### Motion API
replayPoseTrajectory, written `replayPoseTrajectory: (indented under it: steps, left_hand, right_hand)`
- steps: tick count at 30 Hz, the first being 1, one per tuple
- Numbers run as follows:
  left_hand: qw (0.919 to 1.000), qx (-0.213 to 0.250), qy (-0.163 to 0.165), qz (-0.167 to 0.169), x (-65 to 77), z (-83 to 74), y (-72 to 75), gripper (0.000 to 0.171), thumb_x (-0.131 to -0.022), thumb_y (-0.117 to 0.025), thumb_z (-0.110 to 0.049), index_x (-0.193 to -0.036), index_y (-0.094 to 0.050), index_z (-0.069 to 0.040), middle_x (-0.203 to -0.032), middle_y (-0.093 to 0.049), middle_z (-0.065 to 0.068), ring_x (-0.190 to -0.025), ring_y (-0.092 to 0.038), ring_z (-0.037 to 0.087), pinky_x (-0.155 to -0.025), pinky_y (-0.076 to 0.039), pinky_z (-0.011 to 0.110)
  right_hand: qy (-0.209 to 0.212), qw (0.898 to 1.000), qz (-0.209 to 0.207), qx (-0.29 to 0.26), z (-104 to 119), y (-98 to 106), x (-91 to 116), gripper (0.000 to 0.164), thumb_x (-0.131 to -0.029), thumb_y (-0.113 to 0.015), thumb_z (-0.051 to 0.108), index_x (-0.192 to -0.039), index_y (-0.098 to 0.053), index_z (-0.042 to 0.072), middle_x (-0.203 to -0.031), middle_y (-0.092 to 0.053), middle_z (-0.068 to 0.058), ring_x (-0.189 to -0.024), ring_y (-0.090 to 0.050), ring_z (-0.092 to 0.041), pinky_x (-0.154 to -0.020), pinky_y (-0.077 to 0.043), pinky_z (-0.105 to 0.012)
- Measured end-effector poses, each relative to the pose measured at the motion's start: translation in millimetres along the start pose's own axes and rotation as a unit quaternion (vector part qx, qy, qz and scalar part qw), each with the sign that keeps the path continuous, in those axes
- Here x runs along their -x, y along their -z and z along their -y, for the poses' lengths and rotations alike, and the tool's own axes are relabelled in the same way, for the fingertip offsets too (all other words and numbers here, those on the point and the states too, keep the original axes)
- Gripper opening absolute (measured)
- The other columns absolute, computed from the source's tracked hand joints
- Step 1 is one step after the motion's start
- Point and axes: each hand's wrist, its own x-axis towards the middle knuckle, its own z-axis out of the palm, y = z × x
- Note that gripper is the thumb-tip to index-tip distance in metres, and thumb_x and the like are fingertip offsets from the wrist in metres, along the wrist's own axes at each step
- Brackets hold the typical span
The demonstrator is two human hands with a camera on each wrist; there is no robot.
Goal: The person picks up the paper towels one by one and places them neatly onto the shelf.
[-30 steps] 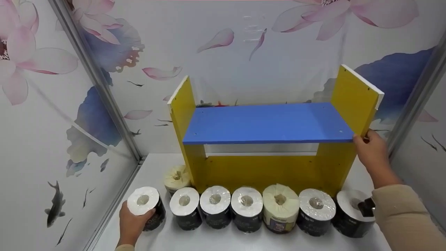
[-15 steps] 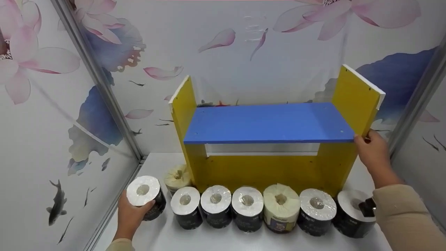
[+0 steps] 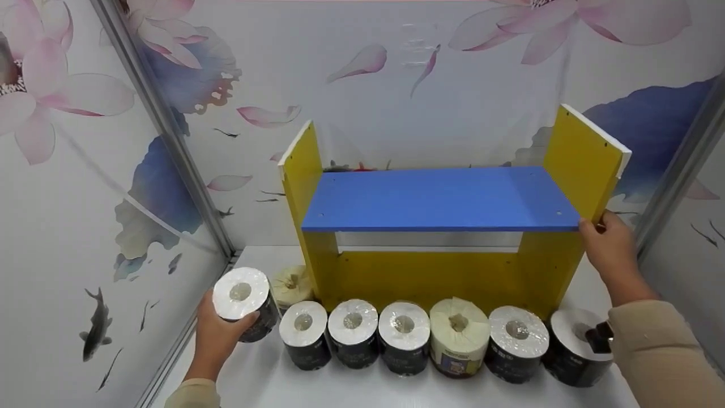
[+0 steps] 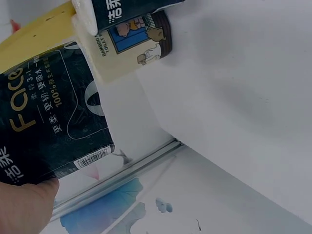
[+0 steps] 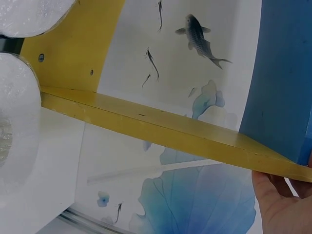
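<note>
Head view shows the left hand [image 3: 218,334] gripping a roll [image 3: 247,309] above the counter [image 3: 249,388], left of six lined-up rolls [image 3: 405,347] before the shelf [image 3: 425,277]. The right hand [image 3: 614,252] grips the shelf's right side, beside the blue board [image 3: 442,199].

Wht tbl [image 3: 340,391] + lotus-print bk wall [image 3: 476,124]

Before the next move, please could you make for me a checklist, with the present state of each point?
1. Left hand grips the dark-wrapped roll: ok.
2. That roll is off the table: ok.
3. Shelf stands upright: ok.
4. Right hand holds its right panel: ok.
5. Table-level way to shelf: not ok, six rolls stand in front.
6. Held roll apart from the cream roll behind: cannot tell, they overlap.
</note>
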Motion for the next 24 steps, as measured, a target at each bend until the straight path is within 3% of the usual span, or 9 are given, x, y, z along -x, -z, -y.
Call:
replayPoseTrajectory:
  steps: [8, 15, 24]
  left_hand:
    - [0.999, 0.02, -0.04, 0.009, 0.3, -18.7, -3.2, 0.093, -0.073, -0.083, -0.013, -0.145, -0.026, 0.003, -0.138, -0.039, 0.022, -0.132, -0.035, 0.037, -0.109, -0.027, 0.054]
    - [0.9964, 0.04, -0.072, 0.021, 1.9, -33.1, -5.4, 0.093, -0.071, -0.084, -0.013, -0.145, -0.029, 0.0, -0.137, -0.04, 0.021, -0.13, -0.037, 0.035, -0.106, -0.03, 0.054]
    - [0.9943, 0.047, -0.09, 0.034, 7.0, -50.1, -7.1, 0.094, -0.071, -0.085, -0.015, -0.145, -0.03, -0.003, -0.138, -0.04, 0.019, -0.13, -0.037, 0.033, -0.107, -0.03, 0.054]
  right_hand:
    - [-0.01, 1.0, -0.002, -0.004, 0, 0, 0, 0.062, -0.101, -0.035, 0.036, -0.144, -0.033, -0.01, -0.136, -0.042, -0.035, -0.118, -0.044, -0.044, -0.085, -0.04, -0.046]
    - [-0.011, 1.0, -0.005, -0.001, 1, 0, 0, 0.062, -0.101, -0.035, 0.036, -0.143, -0.034, -0.01, -0.135, -0.043, -0.034, -0.116, -0.045, -0.042, -0.082, -0.04, -0.042]
    - [-0.011, 1.0, -0.009, 0.0, 1, -2, 0, 0.061, -0.101, -0.035, 0.033, -0.143, -0.033, -0.011, -0.136, -0.041, -0.036, -0.119, -0.045, -0.045, -0.091, -0.041, -0.053]
